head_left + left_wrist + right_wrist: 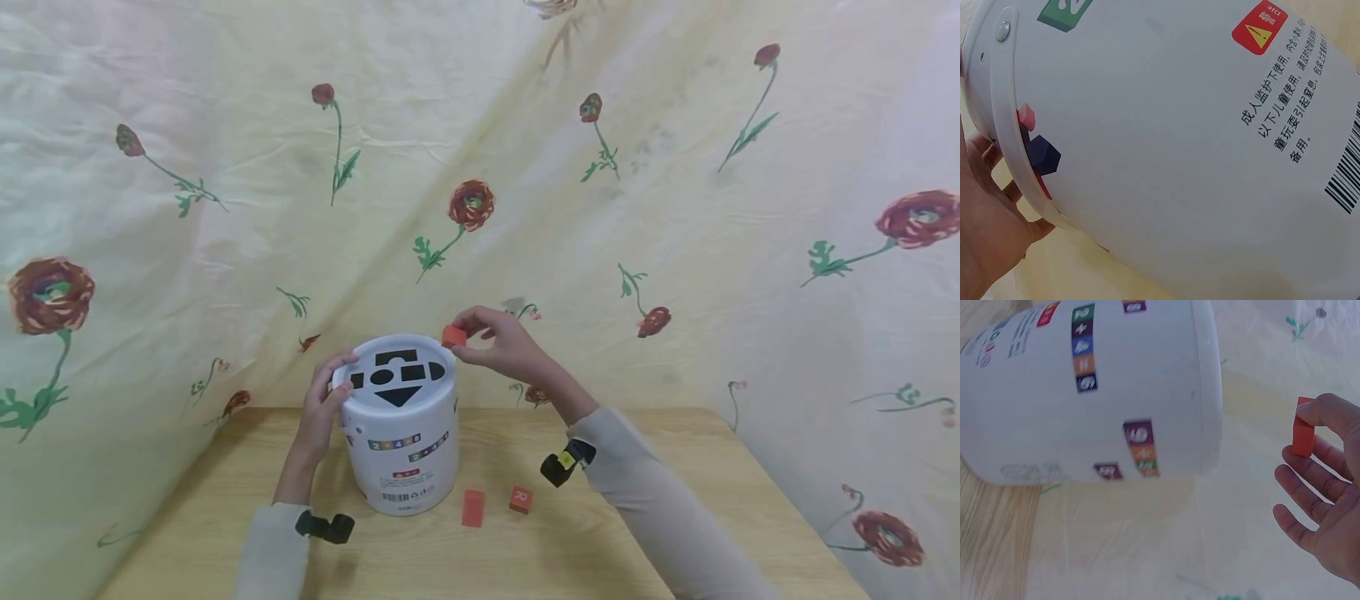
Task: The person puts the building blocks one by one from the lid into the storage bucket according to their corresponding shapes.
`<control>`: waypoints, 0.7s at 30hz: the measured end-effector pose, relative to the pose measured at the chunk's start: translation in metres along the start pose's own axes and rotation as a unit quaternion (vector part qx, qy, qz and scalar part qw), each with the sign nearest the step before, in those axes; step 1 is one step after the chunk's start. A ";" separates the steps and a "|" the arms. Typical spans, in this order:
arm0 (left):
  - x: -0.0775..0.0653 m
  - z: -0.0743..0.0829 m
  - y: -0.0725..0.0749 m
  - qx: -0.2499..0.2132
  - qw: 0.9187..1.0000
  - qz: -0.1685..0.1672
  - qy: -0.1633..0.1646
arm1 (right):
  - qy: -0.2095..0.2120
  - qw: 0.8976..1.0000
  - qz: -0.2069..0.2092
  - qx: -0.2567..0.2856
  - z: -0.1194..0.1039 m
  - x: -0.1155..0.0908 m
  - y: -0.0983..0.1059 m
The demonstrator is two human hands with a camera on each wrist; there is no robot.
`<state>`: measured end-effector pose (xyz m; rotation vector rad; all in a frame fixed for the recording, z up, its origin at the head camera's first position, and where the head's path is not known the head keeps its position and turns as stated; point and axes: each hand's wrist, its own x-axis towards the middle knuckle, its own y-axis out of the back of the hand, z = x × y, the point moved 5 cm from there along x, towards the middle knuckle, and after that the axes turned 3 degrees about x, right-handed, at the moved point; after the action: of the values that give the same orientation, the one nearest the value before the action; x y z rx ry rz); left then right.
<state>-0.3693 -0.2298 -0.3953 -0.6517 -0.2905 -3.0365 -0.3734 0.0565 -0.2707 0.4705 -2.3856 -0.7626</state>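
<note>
A white bucket [405,467] stands on the table, its lid [367,358] cut with several shaped holes. My left hand [324,404] grips the lid's left edge, thumb and fingertips over the top; in the left wrist view the hand [991,219] is beside the bucket's pale handle [1019,144]. Just past the lid's right rim, my right hand [498,346] pinches a red block [453,337] between thumb and fingers. The right wrist view shows this block [1303,428] held apart from the bucket, with the other fingers spread.
On the table right of the bucket lie a flat red block [472,508] and a red cube [521,500] with a pale mark on top. A flowered cloth [525,250] hangs behind the wooden table [600,533] and at its sides.
</note>
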 end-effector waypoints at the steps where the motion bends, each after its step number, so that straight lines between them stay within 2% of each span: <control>1: 0.000 0.000 0.000 0.001 1.000 0.000 0.001 | 0.003 1.000 -0.004 0.000 -0.004 0.002 -0.004; 12: 0.000 0.001 0.000 0.012 1.000 0.000 0.010 | 0.011 0.999 -0.043 -0.002 -0.035 0.022 -0.047; 16: 0.001 0.002 0.000 0.016 1.000 -0.001 0.010 | 0.001 0.999 -0.049 -0.009 -0.041 0.027 -0.063; 21: 0.002 0.000 0.000 -0.002 1.000 -0.003 0.000 | -0.016 0.999 -0.051 -0.006 -0.044 0.031 -0.081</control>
<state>-0.3709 -0.2297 -0.3946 -0.6512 -0.2880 -3.0427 -0.3578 -0.0394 -0.2784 0.5825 -2.4005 -0.8341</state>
